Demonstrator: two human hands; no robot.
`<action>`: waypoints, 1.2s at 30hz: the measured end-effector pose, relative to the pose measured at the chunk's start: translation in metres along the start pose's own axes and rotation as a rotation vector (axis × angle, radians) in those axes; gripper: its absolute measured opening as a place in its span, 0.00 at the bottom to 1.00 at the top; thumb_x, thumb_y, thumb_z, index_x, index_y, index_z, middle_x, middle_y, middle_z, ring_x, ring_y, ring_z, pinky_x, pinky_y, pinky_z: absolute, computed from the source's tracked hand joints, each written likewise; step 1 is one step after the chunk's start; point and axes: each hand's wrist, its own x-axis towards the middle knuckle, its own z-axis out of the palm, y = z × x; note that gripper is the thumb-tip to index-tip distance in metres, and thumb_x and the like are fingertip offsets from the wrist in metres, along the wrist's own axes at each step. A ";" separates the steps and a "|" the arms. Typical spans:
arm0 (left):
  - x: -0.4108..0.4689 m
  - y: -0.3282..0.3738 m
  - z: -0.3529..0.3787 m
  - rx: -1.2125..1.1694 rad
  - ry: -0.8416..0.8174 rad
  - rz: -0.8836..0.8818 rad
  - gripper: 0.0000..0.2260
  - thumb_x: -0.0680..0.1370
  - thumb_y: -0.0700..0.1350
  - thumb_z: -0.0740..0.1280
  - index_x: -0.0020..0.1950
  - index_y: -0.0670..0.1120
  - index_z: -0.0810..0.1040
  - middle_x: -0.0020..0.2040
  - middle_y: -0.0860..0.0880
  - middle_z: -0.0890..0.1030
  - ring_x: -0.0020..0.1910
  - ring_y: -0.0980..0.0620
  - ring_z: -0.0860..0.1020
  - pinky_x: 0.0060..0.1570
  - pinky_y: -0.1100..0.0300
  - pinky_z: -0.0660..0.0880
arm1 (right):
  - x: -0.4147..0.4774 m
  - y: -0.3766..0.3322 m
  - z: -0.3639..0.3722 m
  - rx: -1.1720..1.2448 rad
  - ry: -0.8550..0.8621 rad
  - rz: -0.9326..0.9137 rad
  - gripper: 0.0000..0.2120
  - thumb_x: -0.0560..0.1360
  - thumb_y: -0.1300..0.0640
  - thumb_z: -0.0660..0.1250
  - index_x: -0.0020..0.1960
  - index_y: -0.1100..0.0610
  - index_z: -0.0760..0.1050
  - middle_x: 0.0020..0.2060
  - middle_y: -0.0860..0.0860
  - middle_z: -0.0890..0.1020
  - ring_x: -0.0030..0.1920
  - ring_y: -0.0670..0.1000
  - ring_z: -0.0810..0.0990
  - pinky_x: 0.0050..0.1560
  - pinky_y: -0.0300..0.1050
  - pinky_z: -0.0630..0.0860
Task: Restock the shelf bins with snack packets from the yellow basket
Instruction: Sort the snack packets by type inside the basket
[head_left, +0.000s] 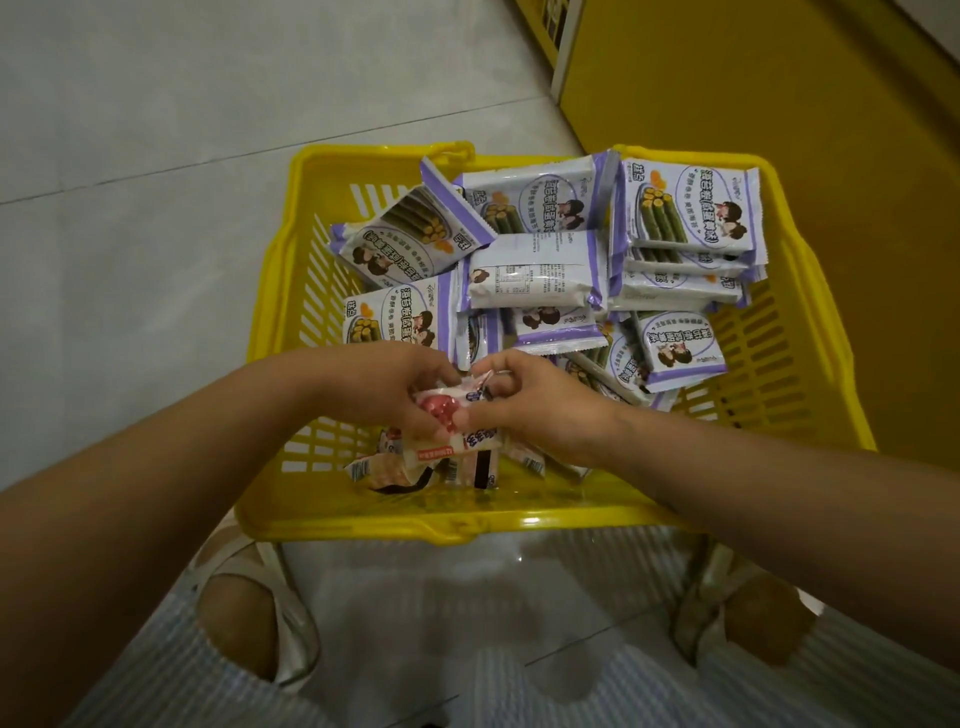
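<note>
1. Where the pale tiled floor (156, 130) meets a yellow cabinet (753, 104) at the upper right, the yellow basket (467, 519) sits on the floor just in front of the person's knees. Striped cloth (467, 675) covers the lap, and a sandal (291, 623) shows below the left arm.
2. The far two thirds of the basket are heaped with purple packets (540, 265), some overlapping and some leaning on the walls. A neat stack (685, 213) fills the far right corner.
3. At the near end, both hands meet over the basket. The left hand (395, 387) pinches a small pink packet (441, 408) with curled fingers and thumb. The right hand (540, 410) grips its other side with bent fingers.
4. That packet is held just above a few loose pink packets (395, 467) on the basket floor. The hands hide most of it, so its long axis cannot be told. A red picture faces up.
5. The stacked purple packets lie flat with their long sides across the basket. Others are turned at mixed angles.
6. The purple packets carry large Chinese characters, a picture of green rolls and two cartoon figures. Several are upside down to the viewer.
7. One packet in the middle lies back up and shows a printed table, too small to read. A barcode shows on one loose pink packet.
</note>
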 end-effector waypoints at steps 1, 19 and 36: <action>0.000 -0.002 0.002 0.009 -0.015 -0.015 0.26 0.71 0.52 0.74 0.67 0.54 0.69 0.57 0.53 0.79 0.50 0.56 0.79 0.54 0.56 0.77 | 0.000 0.002 -0.002 0.000 -0.043 -0.004 0.22 0.68 0.65 0.76 0.57 0.56 0.71 0.42 0.50 0.83 0.50 0.53 0.84 0.54 0.54 0.80; 0.003 -0.004 0.000 0.631 0.274 -0.081 0.09 0.77 0.56 0.64 0.52 0.53 0.75 0.39 0.55 0.75 0.37 0.56 0.73 0.38 0.58 0.76 | -0.015 0.054 -0.093 -0.989 -0.183 0.298 0.41 0.76 0.51 0.67 0.78 0.49 0.43 0.76 0.55 0.59 0.74 0.58 0.60 0.71 0.50 0.63; 0.016 -0.022 0.007 0.584 0.592 0.140 0.22 0.75 0.47 0.68 0.68 0.53 0.68 0.61 0.48 0.71 0.54 0.48 0.74 0.47 0.57 0.73 | 0.013 0.068 -0.073 -1.228 -0.062 0.216 0.22 0.75 0.52 0.68 0.66 0.57 0.69 0.61 0.55 0.77 0.59 0.53 0.76 0.55 0.44 0.74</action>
